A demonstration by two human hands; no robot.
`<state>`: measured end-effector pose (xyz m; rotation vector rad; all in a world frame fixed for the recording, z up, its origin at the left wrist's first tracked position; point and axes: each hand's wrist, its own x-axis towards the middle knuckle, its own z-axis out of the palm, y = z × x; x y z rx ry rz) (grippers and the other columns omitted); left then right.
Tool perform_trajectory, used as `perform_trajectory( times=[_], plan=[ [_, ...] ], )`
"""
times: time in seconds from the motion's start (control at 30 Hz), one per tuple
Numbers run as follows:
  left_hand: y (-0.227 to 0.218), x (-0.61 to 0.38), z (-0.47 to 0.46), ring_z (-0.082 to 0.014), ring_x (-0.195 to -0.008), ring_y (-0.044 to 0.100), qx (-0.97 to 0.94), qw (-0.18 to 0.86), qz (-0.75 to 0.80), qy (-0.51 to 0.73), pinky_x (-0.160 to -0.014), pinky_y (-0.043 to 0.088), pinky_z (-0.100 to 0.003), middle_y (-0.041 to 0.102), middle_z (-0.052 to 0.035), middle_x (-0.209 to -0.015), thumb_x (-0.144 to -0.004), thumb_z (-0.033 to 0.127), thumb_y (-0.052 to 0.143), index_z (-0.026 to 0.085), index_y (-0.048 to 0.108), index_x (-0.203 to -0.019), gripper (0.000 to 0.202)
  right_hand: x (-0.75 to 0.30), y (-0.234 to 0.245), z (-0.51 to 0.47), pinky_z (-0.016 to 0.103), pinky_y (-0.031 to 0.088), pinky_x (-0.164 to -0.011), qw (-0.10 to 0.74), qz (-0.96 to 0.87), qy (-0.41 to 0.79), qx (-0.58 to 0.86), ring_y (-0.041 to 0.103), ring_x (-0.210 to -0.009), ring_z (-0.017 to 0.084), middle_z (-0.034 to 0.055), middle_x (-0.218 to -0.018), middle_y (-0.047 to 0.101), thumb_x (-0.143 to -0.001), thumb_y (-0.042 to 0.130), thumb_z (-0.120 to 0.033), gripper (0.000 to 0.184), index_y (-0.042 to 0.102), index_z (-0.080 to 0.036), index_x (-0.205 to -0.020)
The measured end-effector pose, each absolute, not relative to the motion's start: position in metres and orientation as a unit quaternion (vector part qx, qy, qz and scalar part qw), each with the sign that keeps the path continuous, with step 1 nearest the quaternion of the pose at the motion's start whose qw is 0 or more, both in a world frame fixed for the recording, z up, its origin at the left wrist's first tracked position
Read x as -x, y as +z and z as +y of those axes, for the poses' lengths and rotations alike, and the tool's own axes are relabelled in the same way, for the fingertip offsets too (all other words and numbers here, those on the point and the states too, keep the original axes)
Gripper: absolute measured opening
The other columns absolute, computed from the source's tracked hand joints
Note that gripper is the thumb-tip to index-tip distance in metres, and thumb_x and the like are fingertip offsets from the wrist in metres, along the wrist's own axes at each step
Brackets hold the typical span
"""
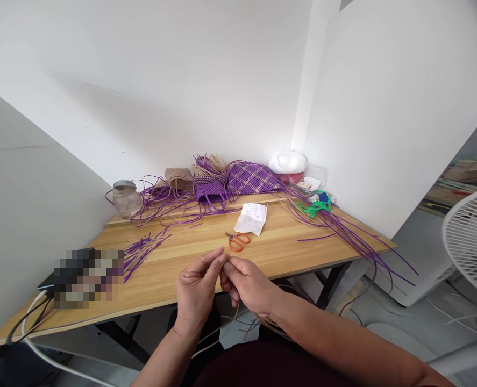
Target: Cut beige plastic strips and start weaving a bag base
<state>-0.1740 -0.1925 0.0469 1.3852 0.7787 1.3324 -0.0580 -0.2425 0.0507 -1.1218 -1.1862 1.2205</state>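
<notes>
My left hand [198, 287] and my right hand [248, 285] meet in front of the near edge of the wooden table [169, 279]. Their fingertips are pinched together on a thin pale strip [232, 317] that trails down toward my lap. Orange-handled scissors [238, 241] lie on the table just beyond my hands. Next to them is a folded paper slip [252, 217]. Short purple strip cuttings [141, 250] lie to the left.
At the back of the table sit woven purple and beige pieces [222, 180] with long purple strips [343, 231] hanging off the right edge. A glass jar [126, 198] stands back left. A white fan [474, 236] stands at right. Cables [36, 322] hang at the left corner.
</notes>
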Motion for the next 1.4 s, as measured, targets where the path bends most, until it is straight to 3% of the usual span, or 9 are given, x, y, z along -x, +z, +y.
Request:
perform_trajectory(
  times=[0.17, 0.33, 0.5, 0.63, 0.97, 1.2, 1.27, 1.33, 1.4],
  plan=[
    [0.043, 0.174, -0.191, -0.0207, -0.081, 0.073, -0.574, 0.515, 0.315, 0.553, -0.072, 0.059, -0.027, 0.079, -0.0060, -0.089, -0.072, 0.032, 0.079, 0.020, 0.079, -0.094, 0.024, 0.062, 0.047, -0.246, 0.021, 0.018, -0.042, 0.545, -0.468, 0.528, 0.453, 0.025, -0.047, 0.006, -0.0047, -0.060, 0.036, -0.091, 0.048, -0.063, 0.048, 0.046, -0.018, -0.074],
    [0.040, 0.173, -0.191, -0.0132, -0.066, 0.068, -0.552, 0.549, 0.310, 0.546, -0.057, 0.054, -0.019, 0.079, -0.0049, -0.084, -0.072, 0.032, 0.080, 0.020, 0.078, -0.094, 0.025, 0.061, 0.041, -0.246, 0.024, 0.021, -0.046, 0.547, -0.490, 0.497, 0.463, 0.026, -0.050, 0.008, -0.0042, -0.059, 0.036, -0.093, 0.045, -0.061, 0.047, 0.049, -0.017, -0.077],
    [0.037, 0.172, -0.190, -0.0156, -0.075, 0.070, -0.533, 0.576, 0.320, 0.531, -0.063, 0.056, -0.020, 0.079, -0.0060, -0.086, -0.071, 0.033, 0.081, 0.020, 0.078, -0.095, 0.028, 0.062, 0.039, -0.247, 0.024, 0.024, -0.048, 0.563, -0.497, 0.469, 0.465, 0.028, -0.051, 0.008, -0.0042, -0.058, 0.037, -0.094, 0.044, -0.060, 0.046, 0.043, -0.018, -0.073],
    [0.035, 0.171, -0.190, -0.0119, -0.062, 0.066, -0.543, 0.570, 0.309, 0.533, -0.056, 0.053, -0.019, 0.078, -0.0047, -0.083, -0.072, 0.033, 0.080, 0.020, 0.078, -0.095, 0.026, 0.060, 0.033, -0.245, 0.024, 0.026, -0.050, 0.551, -0.530, 0.431, 0.479, 0.031, -0.053, 0.009, -0.0034, -0.059, 0.038, -0.096, 0.040, -0.059, 0.048, 0.047, -0.017, -0.074],
    [0.026, 0.172, -0.157, -0.0215, -0.089, 0.070, -0.613, 0.491, 0.356, 0.506, -0.086, 0.055, -0.032, 0.078, -0.0067, -0.092, -0.079, 0.043, 0.071, 0.020, 0.076, -0.104, 0.035, 0.046, 0.025, -0.220, 0.022, 0.018, -0.045, 0.576, -0.456, 0.497, 0.461, 0.023, -0.047, 0.006, -0.0064, -0.056, 0.032, -0.088, 0.049, -0.068, 0.053, 0.047, -0.017, -0.072],
    [0.018, 0.169, -0.097, -0.0233, -0.088, 0.070, -0.654, 0.401, 0.418, 0.486, -0.089, 0.052, -0.034, 0.077, -0.0062, -0.082, -0.083, 0.051, 0.062, 0.019, 0.070, -0.063, 0.039, 0.008, 0.013, -0.164, 0.020, 0.014, -0.043, 0.576, -0.354, 0.539, 0.502, 0.019, -0.044, 0.004, -0.0088, -0.052, 0.029, -0.091, 0.050, -0.060, 0.047, 0.044, -0.018, -0.072],
    [0.016, 0.163, -0.080, -0.0252, -0.105, 0.066, -0.673, 0.380, 0.404, 0.490, -0.094, 0.050, -0.035, 0.076, -0.0069, -0.104, -0.082, 0.047, 0.064, 0.021, 0.074, -0.076, 0.029, 0.005, 0.005, -0.149, 0.020, 0.013, -0.041, 0.561, -0.341, 0.557, 0.508, 0.018, -0.041, 0.005, -0.0091, -0.050, 0.029, -0.094, 0.047, -0.057, 0.044, 0.044, -0.018, -0.072],
    [0.014, 0.155, -0.064, -0.0247, -0.118, 0.061, -0.683, 0.383, 0.376, 0.496, -0.097, 0.049, -0.035, 0.069, -0.0065, -0.124, -0.079, 0.041, 0.068, 0.024, 0.074, -0.103, 0.030, 0.004, -0.003, -0.137, 0.020, 0.013, -0.040, 0.542, -0.323, 0.584, 0.511, 0.018, -0.039, 0.005, -0.0094, -0.049, 0.030, -0.095, 0.045, -0.054, 0.041, 0.043, -0.019, -0.073],
    [0.015, 0.144, -0.047, -0.0234, -0.112, 0.064, -0.676, 0.417, 0.364, 0.486, -0.095, 0.051, -0.035, 0.071, -0.0082, -0.119, -0.078, 0.038, 0.068, 0.022, 0.069, -0.116, 0.042, 0.006, -0.010, -0.126, 0.019, 0.013, -0.039, 0.520, -0.306, 0.616, 0.506, 0.017, -0.037, 0.005, -0.0097, -0.049, 0.030, -0.097, 0.043, -0.051, 0.038, 0.042, -0.020, -0.075]
  ],
)
